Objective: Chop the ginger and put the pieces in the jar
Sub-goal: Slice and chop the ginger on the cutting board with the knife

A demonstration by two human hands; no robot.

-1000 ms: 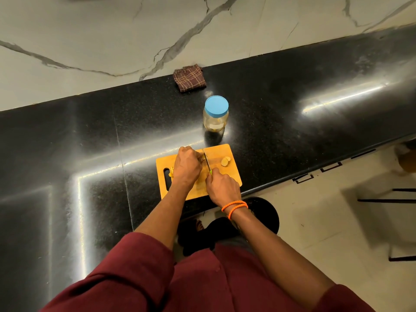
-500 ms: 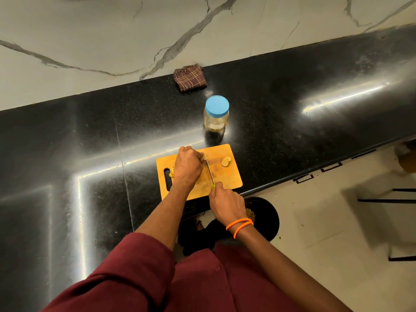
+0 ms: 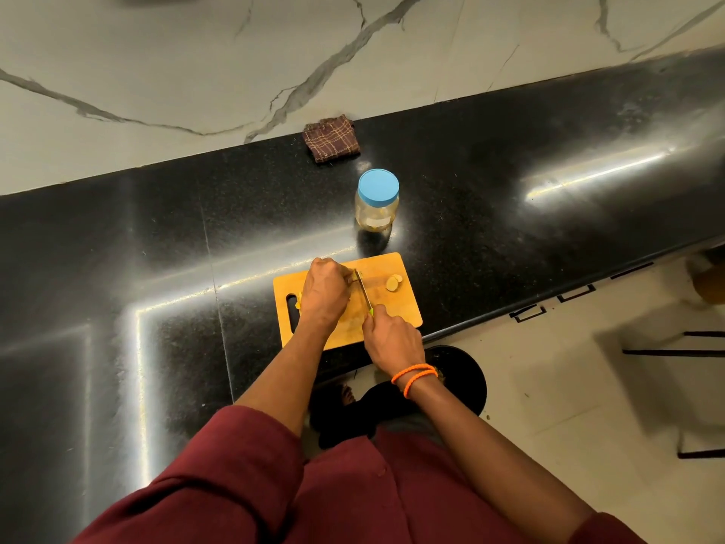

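A yellow cutting board (image 3: 408,308) lies at the near edge of the black counter. My left hand (image 3: 325,292) holds the ginger down on the board; the ginger is almost wholly hidden under its fingers. My right hand (image 3: 392,339) grips the handle of a small knife (image 3: 364,290), whose blade runs across the board up to my left fingertips. Cut ginger slices (image 3: 393,282) lie on the board's right part. Behind the board stands a clear jar (image 3: 376,208) with its blue lid on.
A folded brown checked cloth (image 3: 331,138) lies at the back of the counter by the marble wall. A black round stool (image 3: 459,378) stands below the counter edge in front of me. Dark chair legs (image 3: 686,347) stand on the floor at the right.
My right hand has drawn back toward me with the knife, so more of the blade shows on the board. My left hand has stayed on the ginger.
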